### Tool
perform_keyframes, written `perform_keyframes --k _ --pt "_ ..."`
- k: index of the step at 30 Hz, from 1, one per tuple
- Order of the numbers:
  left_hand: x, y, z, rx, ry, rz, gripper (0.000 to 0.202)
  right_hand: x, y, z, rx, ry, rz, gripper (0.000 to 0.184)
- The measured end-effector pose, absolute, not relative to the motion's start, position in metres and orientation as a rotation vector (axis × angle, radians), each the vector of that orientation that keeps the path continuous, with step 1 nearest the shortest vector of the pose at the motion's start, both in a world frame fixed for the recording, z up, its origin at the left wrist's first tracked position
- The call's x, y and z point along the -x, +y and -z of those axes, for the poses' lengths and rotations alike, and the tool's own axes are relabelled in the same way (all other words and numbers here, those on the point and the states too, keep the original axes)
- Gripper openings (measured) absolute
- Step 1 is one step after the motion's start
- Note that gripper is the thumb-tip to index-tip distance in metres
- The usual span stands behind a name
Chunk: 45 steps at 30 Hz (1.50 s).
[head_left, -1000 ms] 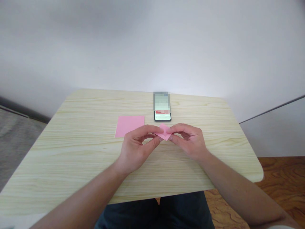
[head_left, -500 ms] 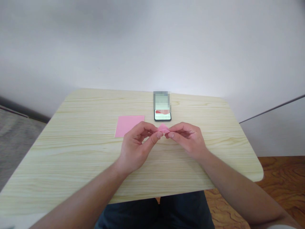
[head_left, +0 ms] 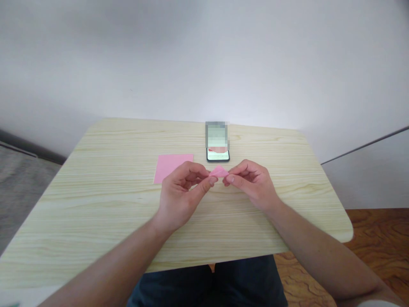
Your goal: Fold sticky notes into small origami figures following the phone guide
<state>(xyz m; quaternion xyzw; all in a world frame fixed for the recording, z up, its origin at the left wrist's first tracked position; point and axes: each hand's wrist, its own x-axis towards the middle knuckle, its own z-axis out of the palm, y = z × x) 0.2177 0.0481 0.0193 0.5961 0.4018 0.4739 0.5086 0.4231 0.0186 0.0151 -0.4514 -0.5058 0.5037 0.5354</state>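
Observation:
A small folded piece of pink paper [head_left: 219,171] is held up between both hands, its peak pointing away from me. My left hand [head_left: 185,192] pinches its left end between thumb and fingers. On the other side, my right hand [head_left: 251,183] grips the right end the same way. Behind my left hand lies a flat square of pink paper [head_left: 171,164], its near right part hidden by that hand. The fingertips cover both ends of the folded piece.
A phone [head_left: 218,155] with its screen lit lies just beyond the hands, its upper part blurred out. The pale wood-grain table [head_left: 105,183] backs onto a white wall [head_left: 204,64]. Its near edge runs above my legs [head_left: 211,285].
My hands have drawn slightly apart, and the pink paper between them shows wider and flatter. The picture on the phone screen has shifted a little.

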Motion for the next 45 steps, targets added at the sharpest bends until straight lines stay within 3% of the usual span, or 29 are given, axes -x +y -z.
perform_keyframes --k 10,22,45 --pt "-0.219 0.048 -0.021 -1.513 0.945 -1.106 0.012 -0.422 0.019 -0.014 1.044 -1.207 -1.198 0.018" --pt "-0.217 0.049 -0.012 -1.574 0.852 -1.152 0.018 -0.421 0.019 -0.014 1.085 -1.226 -1.132 0.018" --pt "-0.218 0.048 -0.009 -1.594 0.88 -1.164 0.014 -0.419 0.02 -0.013 1.079 -1.18 -1.189 0.031"
